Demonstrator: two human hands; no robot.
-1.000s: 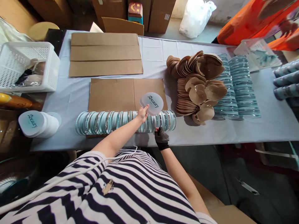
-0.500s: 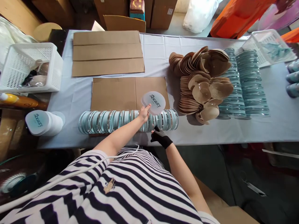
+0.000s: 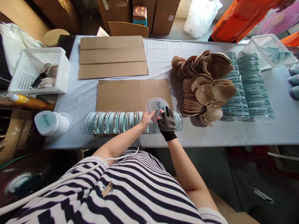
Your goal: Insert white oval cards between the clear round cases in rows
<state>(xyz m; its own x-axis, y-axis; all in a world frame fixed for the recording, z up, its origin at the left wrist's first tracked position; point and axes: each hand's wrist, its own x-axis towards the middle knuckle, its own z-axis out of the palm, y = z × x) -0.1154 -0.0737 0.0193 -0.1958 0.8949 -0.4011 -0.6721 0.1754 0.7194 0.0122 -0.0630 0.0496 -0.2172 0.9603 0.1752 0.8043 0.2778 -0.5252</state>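
My left hand (image 3: 147, 119) is closed on the lower left edge of a small stack of translucent round-cornered plastic sheets (image 3: 151, 104) printed "beauty". Over the right side of that stack is my right hand (image 3: 166, 122) in a black fingerless glove, its thumb and forefinger drawn together on the top sheet and partly covering the print. Beneath both hands runs a long row of clear round plastic cases (image 3: 112, 122) standing on edge, with pale blue and white pieces among them. More printed sheets (image 3: 48, 123) are stacked at the table's left end.
Flat cardboard (image 3: 119, 93) lies behind the row, with another cardboard piece (image 3: 113, 57) farther back. Brown cup-shaped pads (image 3: 204, 87) are piled right of centre, beside rows of teal-tinted clear cases (image 3: 255, 87). White baskets (image 3: 63, 70) stand at both ends. A person in orange (image 3: 240, 20) is at the far right.
My right hand has risen from the front of the case row onto the printed sheets. The sheets in my left hand have tilted and come slightly lower.
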